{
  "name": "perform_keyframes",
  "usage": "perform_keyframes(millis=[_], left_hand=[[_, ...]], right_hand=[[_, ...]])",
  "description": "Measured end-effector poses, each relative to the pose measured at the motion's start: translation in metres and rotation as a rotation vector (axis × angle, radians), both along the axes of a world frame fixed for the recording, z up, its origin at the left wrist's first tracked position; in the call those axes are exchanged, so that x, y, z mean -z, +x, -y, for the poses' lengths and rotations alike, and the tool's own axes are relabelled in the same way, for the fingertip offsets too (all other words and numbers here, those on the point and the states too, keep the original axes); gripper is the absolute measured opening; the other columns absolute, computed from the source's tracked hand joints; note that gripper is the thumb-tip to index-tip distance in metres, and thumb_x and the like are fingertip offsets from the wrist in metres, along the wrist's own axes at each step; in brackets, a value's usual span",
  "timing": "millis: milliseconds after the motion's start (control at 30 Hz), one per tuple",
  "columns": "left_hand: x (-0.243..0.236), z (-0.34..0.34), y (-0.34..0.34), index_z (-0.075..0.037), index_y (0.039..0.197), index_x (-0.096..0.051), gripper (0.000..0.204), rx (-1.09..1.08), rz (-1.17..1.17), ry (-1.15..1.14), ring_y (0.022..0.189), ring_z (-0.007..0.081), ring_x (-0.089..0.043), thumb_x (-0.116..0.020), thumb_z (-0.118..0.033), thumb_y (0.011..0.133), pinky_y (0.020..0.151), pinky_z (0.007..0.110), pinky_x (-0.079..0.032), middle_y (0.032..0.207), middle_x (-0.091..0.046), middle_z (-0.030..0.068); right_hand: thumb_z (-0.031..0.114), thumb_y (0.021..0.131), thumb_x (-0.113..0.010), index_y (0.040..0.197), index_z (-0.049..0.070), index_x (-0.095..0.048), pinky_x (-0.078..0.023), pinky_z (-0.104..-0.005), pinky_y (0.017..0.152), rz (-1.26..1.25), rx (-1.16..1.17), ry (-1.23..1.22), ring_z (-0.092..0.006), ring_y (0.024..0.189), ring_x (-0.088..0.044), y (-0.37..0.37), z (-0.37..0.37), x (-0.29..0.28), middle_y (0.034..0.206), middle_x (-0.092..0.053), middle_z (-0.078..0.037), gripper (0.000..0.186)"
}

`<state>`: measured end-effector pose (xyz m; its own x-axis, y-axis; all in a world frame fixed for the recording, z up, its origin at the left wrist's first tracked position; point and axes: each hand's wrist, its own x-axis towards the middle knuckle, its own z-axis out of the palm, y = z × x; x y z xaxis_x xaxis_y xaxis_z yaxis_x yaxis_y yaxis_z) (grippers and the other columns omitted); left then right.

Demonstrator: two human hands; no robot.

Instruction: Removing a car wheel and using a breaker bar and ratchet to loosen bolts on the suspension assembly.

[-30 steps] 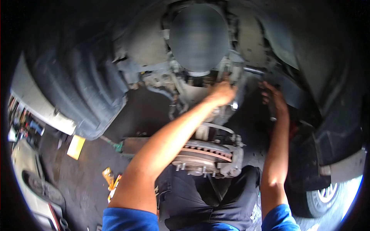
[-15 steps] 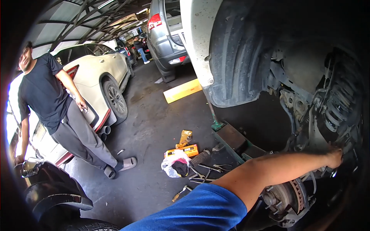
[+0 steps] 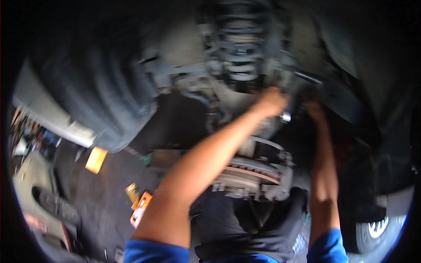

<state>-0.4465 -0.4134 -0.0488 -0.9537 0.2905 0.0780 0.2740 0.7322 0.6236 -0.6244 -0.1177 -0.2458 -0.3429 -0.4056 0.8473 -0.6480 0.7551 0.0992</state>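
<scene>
hands, left hand (image 3: 272,101) and right hand (image 3: 313,109), up beside coil spring strut (image 3: 241,48); grip state unclear through blur

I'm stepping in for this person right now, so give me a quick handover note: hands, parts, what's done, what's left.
Left hand: up in the wheel well by the strut base, touching a small shiny metal piece; blur hides the grip.
Right hand: beside it, in shadow; grip unclear.
Coil spring directly above; brake disc and caliper below the forearms.
Done: wheel is off.
Left: whatever both hands are working near the strut; cannot tell how far along.
</scene>
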Motion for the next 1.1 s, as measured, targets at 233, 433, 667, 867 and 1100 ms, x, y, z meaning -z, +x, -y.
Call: perform_keyframes(millis=[233, 433, 667, 867, 1100], left_hand=[[0.006, 0.043, 0.01, 0.006, 0.147, -0.01, 0.081, -0.174, -0.083, -0.094, 0.132, 0.0402, -0.037, -0.046, -0.039, 0.089, 0.112, 0.055, -0.02, 0.141, -0.04, 0.025], [-0.002, -0.029, 0.006, 0.005, 0.147, -0.012, 0.08, 0.026, -0.123, 0.034, 0.13, 0.0399, -0.041, -0.045, -0.038, 0.088, 0.112, 0.048, -0.024, 0.139, -0.041, 0.0286], [0.013, 0.051, 0.002, 0.003, 0.147, -0.013, 0.082, -0.156, -0.121, -0.066, 0.125, 0.0411, -0.046, -0.046, -0.041, 0.087, 0.11, 0.054, -0.023, 0.132, -0.049, 0.0272], [0.021, 0.026, -0.008, 0.005, 0.146, -0.018, 0.08, -0.119, -0.13, -0.024, 0.126, 0.039, -0.046, -0.045, -0.04, 0.085, 0.109, 0.042, -0.03, 0.133, -0.047, 0.0301], [0.013, 0.049, 0.005, 0.008, 0.143, -0.022, 0.076, -0.166, -0.159, -0.029, 0.129, 0.037, -0.043, -0.049, -0.033, 0.086, 0.11, 0.037, -0.03, 0.136, -0.043, 0.0309]], right_hand=[[0.023, 0.089, -0.058, 0.101, 0.002, -0.061, -0.048, -0.0322, 0.058, 1.445, -0.515, -1.12, -0.0177, 0.066, -0.055, 0.142, 0.092, -0.148, 0.077, -0.054, -0.005, 0.024], [0.023, 0.086, -0.061, 0.11, 0.005, -0.057, -0.044, -0.0282, 0.052, -0.047, -0.124, -0.278, -0.0111, 0.055, -0.049, 0.047, -0.041, -0.04, 0.072, -0.051, -0.001, 0.031], [0.021, 0.088, -0.054, 0.112, 0.005, -0.062, -0.049, -0.0269, 0.058, 1.359, -0.369, -1.056, -0.0139, 0.067, -0.057, 0.143, 0.1, -0.138, 0.077, -0.06, -0.003, 0.03], [0.024, 0.089, -0.058, 0.095, 0.001, -0.068, -0.05, -0.031, 0.058, 0.393, 0.121, -0.434, -0.0141, 0.067, -0.059, 0.087, 0.068, -0.056, 0.072, -0.061, -0.005, 0.026], [0.019, 0.09, -0.05, 0.1, 0.003, -0.067, -0.051, -0.0356, 0.064, 1.343, -0.527, -0.936, -0.0177, 0.071, -0.058, 0.126, 0.093, -0.122, 0.084, -0.062, -0.01, 0.025]])
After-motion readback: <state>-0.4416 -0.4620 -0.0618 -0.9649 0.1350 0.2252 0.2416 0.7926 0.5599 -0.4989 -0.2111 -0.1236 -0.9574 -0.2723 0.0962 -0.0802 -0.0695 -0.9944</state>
